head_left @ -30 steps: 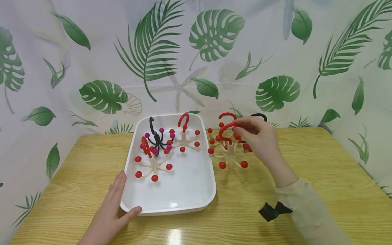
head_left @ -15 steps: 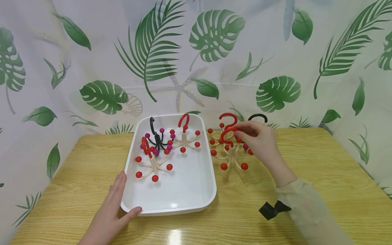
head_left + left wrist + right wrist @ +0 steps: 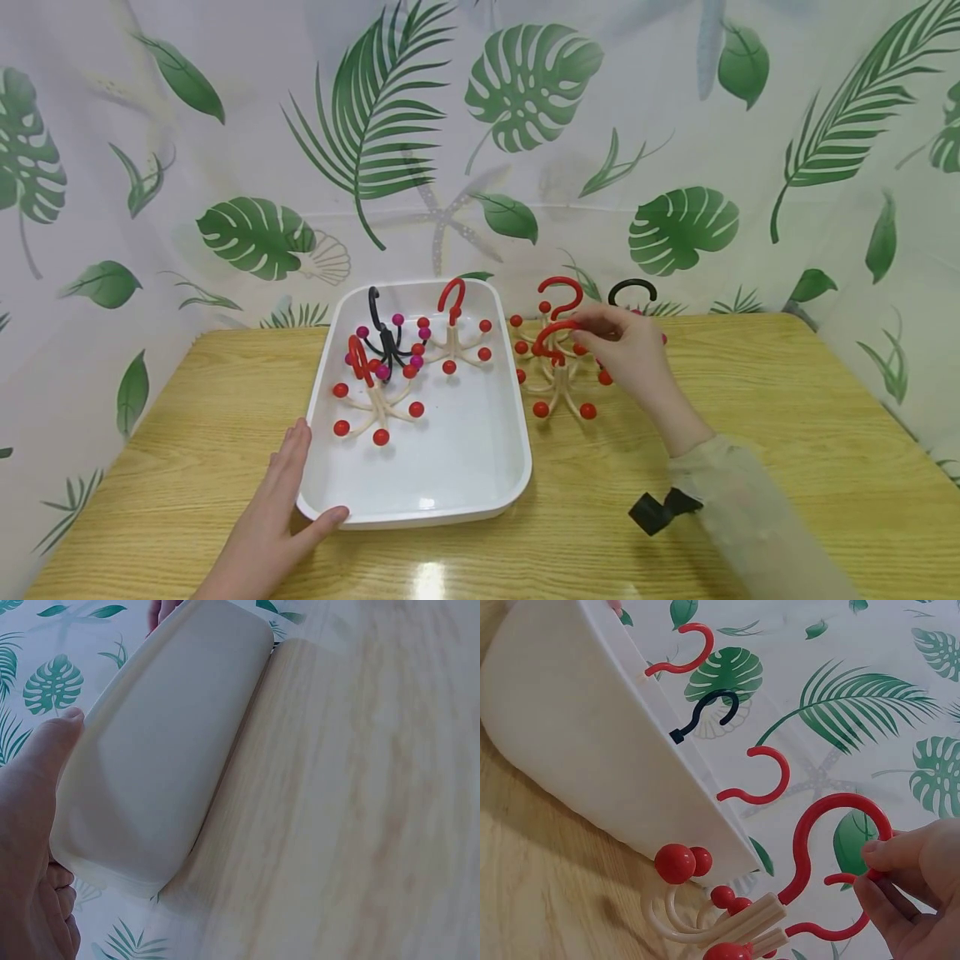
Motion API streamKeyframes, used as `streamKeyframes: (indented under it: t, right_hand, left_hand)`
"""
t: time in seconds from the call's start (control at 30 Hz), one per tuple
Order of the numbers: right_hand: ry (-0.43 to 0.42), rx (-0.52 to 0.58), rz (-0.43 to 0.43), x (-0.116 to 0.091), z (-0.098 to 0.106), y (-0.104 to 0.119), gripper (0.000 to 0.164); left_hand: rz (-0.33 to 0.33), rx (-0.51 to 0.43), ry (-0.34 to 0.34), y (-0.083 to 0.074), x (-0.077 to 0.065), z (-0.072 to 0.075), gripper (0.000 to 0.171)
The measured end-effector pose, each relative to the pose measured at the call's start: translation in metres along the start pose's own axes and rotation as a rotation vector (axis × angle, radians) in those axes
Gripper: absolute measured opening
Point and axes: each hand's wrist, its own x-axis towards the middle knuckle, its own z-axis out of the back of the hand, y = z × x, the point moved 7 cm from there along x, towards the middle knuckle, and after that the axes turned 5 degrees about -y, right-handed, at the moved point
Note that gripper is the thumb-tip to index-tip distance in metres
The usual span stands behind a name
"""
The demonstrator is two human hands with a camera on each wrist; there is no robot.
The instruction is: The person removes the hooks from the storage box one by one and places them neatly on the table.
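Note:
My right hand point(image 3: 630, 346) pinches the red hook tip of a cream claw hanger point(image 3: 560, 382) with red ball ends, to the right of the white tray point(image 3: 457, 475). In the right wrist view, thumb and fingertips close on its red hook point(image 3: 802, 851); whether its arms touch the table cannot be told. Behind it stand another red-hooked hanger point(image 3: 566, 287) and a black-hooked hanger point(image 3: 632, 283), the latter partly hidden by my hand. My left hand point(image 3: 258, 521) rests against the tray's near left corner, fingers straight along the side and thumb at the front rim.
Inside the tray are a black hanger point(image 3: 387, 342) with magenta balls and two cream hangers, one front left point(image 3: 377, 404) and one back right point(image 3: 452, 337). The wooden table point(image 3: 712, 392) meets a leaf-print curtain point(image 3: 450, 167) behind.
My right hand and the hanger it pinches have moved slightly down and then left. The left hand and tray have stayed in place.

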Motion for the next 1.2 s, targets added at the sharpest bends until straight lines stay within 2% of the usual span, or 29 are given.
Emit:
streamKeyframes:
  t: [0.3,0.53,1.2]
  right_hand:
    - [0.02,-0.029,-0.035,-0.001,-0.004,-0.008,0.016]
    - [0.018,-0.04,-0.058,-0.001,-0.006,-0.014,0.016]
    - [-0.006,-0.017,-0.027,-0.005,-0.005,-0.022,0.02]
  left_hand:
    - [0.024,0.002,0.014,0.0,0.001,-0.001,0.102]
    - [0.007,-0.004,0.005,-0.001,-0.001,-0.001,0.1]
    - [0.037,0.024,0.018,0.001,-0.003,-0.006,0.101]
